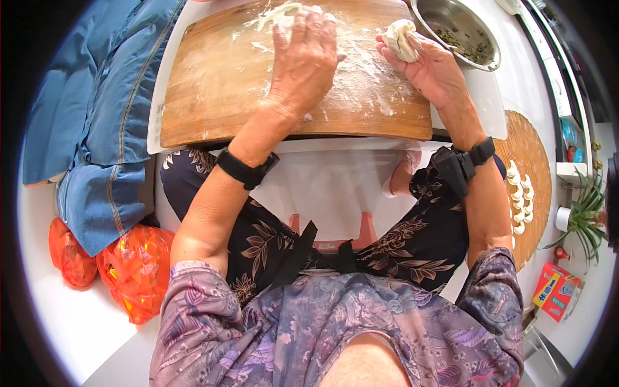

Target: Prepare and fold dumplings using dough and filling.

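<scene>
My left hand (304, 55) lies palm down on the wooden board (206, 84), its fingers stretched forward over a patch of white flour (274, 16). Whatever might be under that palm is hidden. At the board's right end, my right hand (433, 68) is raised, closed around a dumpling (401, 40) of pale dough with folds on its side. Just beyond that hand stands a steel bowl (493, 61) with chopped green filling (474, 48) and a utensil inside it.
On the right, a round wooden board (538, 148) carries several shaped dumplings (518, 200) in rows. Red plastic bags (138, 267) sit on the left below a blue denim cloth (103, 109). A potted plant (583, 216) and a red box (558, 291) are at the far right.
</scene>
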Available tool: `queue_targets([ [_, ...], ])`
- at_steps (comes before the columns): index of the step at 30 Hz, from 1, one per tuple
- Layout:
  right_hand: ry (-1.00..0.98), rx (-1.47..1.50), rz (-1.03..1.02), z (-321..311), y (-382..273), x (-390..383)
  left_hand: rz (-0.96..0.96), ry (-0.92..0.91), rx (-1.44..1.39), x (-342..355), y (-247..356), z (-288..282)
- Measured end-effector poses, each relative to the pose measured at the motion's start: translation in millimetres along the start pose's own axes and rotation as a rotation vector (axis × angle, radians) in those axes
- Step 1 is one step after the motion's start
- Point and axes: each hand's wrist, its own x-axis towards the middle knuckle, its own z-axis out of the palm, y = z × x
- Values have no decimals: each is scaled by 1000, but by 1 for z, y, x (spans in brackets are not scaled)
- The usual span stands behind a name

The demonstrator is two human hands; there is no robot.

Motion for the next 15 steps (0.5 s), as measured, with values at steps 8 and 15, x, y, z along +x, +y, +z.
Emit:
queue_targets([
  [8, -66, 0, -8, -1, 1, -2, 122, -94, -276, -25, 15, -6],
  [15, -43, -7, 15, -4, -8, -6, -19, 23, -91, -9, 8, -8],
])
